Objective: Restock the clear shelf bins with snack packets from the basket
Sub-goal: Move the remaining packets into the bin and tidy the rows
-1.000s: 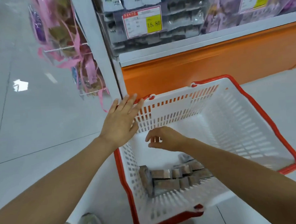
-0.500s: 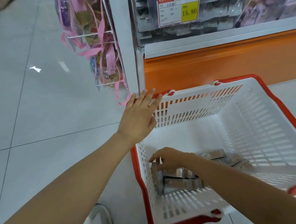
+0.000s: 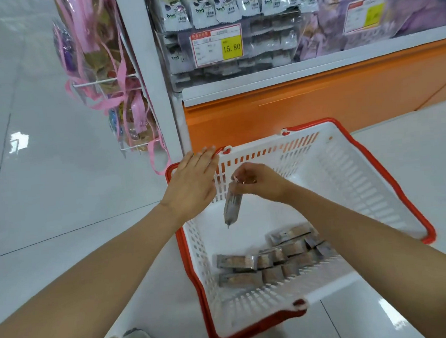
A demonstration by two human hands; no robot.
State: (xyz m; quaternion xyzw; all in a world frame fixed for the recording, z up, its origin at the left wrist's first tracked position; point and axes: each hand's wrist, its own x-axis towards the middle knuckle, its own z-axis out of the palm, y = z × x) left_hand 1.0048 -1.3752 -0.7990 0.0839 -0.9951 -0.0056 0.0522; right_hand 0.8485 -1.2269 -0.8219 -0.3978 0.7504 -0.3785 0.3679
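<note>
The left hand [image 3: 191, 182] lies flat and palm down, fingers straight and together, arm reaching forward from the lower left. The right hand [image 3: 256, 183] is curled in a pinch, fingertips closed, forearm extended from the lower right.

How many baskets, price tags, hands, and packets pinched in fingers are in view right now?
Baskets: 1, the white basket with the red rim
Price tags: 2, one price tag reading 15.80, another price tag
Hands: 2, left hand, right hand
Held packets: 1, a packet in the right hand
Total: 6
</note>
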